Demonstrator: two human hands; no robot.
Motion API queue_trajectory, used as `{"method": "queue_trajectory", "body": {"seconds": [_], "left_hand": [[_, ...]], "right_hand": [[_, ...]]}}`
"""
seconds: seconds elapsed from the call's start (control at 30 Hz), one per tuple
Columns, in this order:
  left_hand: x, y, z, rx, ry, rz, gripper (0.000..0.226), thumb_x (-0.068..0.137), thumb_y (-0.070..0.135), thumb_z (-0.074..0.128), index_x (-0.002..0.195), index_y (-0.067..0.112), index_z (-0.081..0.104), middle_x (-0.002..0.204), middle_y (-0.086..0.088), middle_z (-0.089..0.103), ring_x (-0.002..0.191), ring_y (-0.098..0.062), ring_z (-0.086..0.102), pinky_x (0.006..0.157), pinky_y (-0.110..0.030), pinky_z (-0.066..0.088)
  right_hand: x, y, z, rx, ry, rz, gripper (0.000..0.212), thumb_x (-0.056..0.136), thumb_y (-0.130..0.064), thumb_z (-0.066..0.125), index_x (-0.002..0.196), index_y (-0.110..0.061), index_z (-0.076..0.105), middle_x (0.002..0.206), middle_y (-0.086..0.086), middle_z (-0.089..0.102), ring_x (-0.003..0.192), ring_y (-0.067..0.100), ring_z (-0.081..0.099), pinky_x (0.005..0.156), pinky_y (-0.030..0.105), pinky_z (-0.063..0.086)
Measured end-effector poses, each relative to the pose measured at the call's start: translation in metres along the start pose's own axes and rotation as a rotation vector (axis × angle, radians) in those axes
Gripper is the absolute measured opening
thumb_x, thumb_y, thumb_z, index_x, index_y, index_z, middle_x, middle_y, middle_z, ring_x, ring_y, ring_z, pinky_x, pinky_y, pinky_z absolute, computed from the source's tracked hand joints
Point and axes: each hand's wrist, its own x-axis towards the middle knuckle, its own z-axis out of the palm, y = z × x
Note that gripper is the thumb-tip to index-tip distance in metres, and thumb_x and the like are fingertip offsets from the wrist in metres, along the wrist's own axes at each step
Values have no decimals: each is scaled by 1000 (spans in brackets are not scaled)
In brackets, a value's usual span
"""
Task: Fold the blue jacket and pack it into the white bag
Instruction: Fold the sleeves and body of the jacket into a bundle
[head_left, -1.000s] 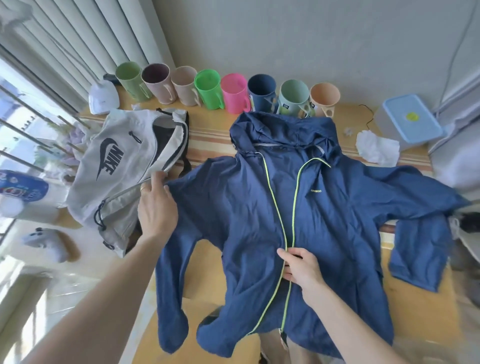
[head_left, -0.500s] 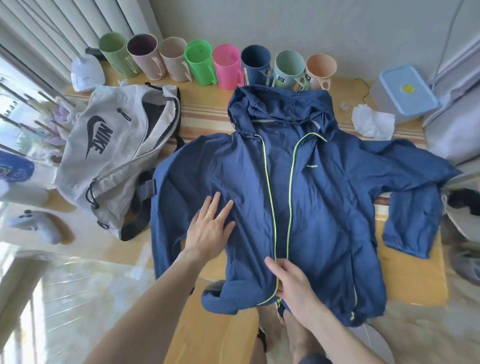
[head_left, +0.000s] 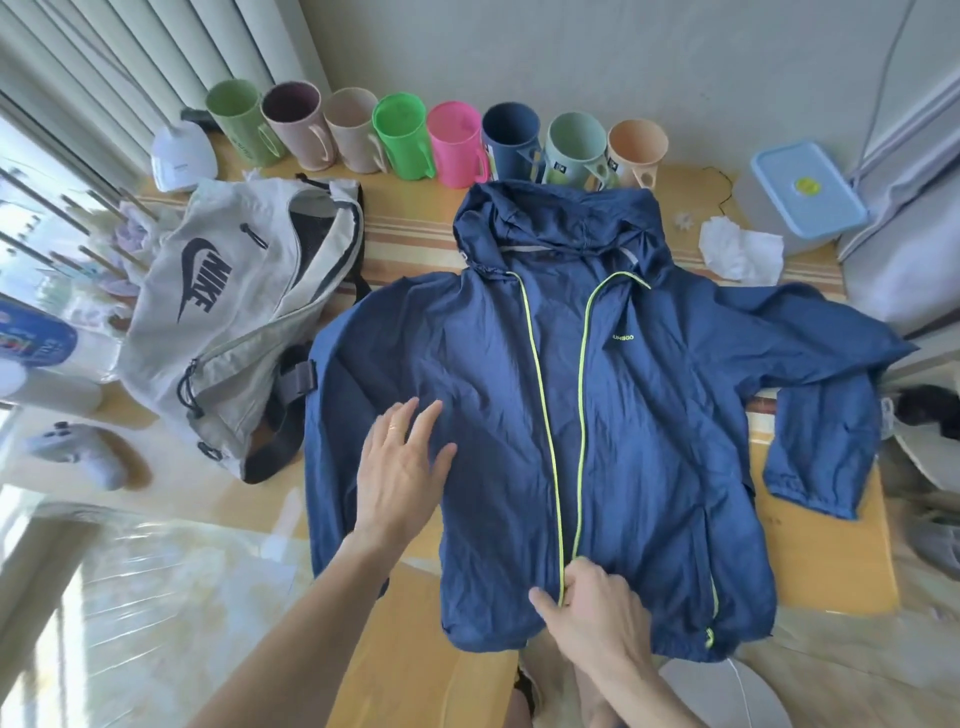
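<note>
A blue jacket lies spread face up on a wooden desk, hood toward the wall and hem at the near edge. Its yellow-green zipper is undone, the 2 edges running side by side down the middle. The sleeve on the right side of the view hangs off the desk edge; the other sleeve lies folded down along the jacket's side.

The person's left hand rests flat on the jacket's front panel, fingers spread apart and gripping nothing. The right hand sits at the bottom of the zipper near the hem, thumb out to the side; its grip appears closed on the fabric there, though the fingertips are hidden under the hand.

A white bag with a black logo lies just beside the jacket, its dark strap touching the folded sleeve and its top unzipped.

Along the wall stands a row of 8 cups in green, mauve, beige, pink, navy, pale green and peach. A crumpled tissue and a lidded blue container sit at the far right corner.
</note>
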Motion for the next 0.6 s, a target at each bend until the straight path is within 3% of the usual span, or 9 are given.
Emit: {"method": "queue_trajectory", "body": {"seconds": [0.1, 0.17, 0.27, 0.33, 0.4, 0.5, 0.57, 0.6], "left_hand": [[-29, -16, -16, -25, 246, -252, 39, 91, 28, 71, 129, 22, 63, 140, -11, 49, 128, -36, 42, 102, -53, 47], [-42, -36, -23, -2, 221, -396, 43, 86, 31, 75, 126, 27, 59, 139, -15, 38, 127, -37, 36, 97, -55, 49], [-47, -61, -32, -107, 43, -450, 47, 85, 19, 76, 128, 29, 58, 135, -14, 47, 121, -34, 50, 85, -42, 50], [-47, -71, -39, -212, -57, -403, 46, 86, 3, 70, 125, 25, 64, 122, -8, 66, 112, -33, 63, 80, -35, 47], [-44, -74, -59, -338, -26, -427, 42, 86, -3, 66, 112, 30, 72, 102, 0, 77, 98, -29, 73, 74, -30, 52], [-25, -55, -117, -666, 80, -492, 44, 88, -10, 63, 103, 30, 76, 94, 8, 79, 80, -1, 73, 66, -16, 57], [-4, -31, -156, -861, 126, -470, 39, 89, -12, 64, 107, 19, 78, 95, 7, 80, 80, 2, 73, 68, -14, 58], [9, -16, -173, -960, 135, -453, 37, 90, -10, 65, 109, 18, 79, 97, 4, 81, 85, -4, 74, 71, -17, 59]], "right_hand": [[36, -34, -33, 85, 482, -261, 26, 88, -40, 71, 104, -22, 64, 101, -2, 71, 88, 26, 70, 61, 32, 49], [79, -61, -48, 79, 572, -501, 37, 93, -30, 67, 127, -18, 62, 134, 9, 62, 116, 31, 63, 81, 39, 56], [133, -93, -65, -157, 361, -665, 52, 102, -30, 53, 152, -20, 43, 166, 12, 31, 149, 37, 35, 110, 45, 43], [156, -100, -71, -322, 153, -613, 57, 105, -33, 45, 158, -21, 29, 171, 9, 17, 156, 37, 18, 120, 46, 30], [166, -100, -78, -385, 43, -548, 62, 104, -33, 47, 160, -20, 23, 172, 8, 10, 157, 36, 11, 122, 45, 26], [163, -99, -91, -184, 22, -545, 61, 104, -34, 48, 159, -19, 27, 171, 5, 14, 158, 30, 12, 121, 44, 28], [150, -97, -101, 127, 35, -508, 55, 104, -35, 50, 155, -21, 36, 167, 2, 28, 155, 24, 23, 119, 41, 32], [142, -94, -108, 298, 19, -472, 51, 103, -37, 51, 151, -23, 43, 162, 0, 39, 151, 21, 33, 117, 38, 35]]}}
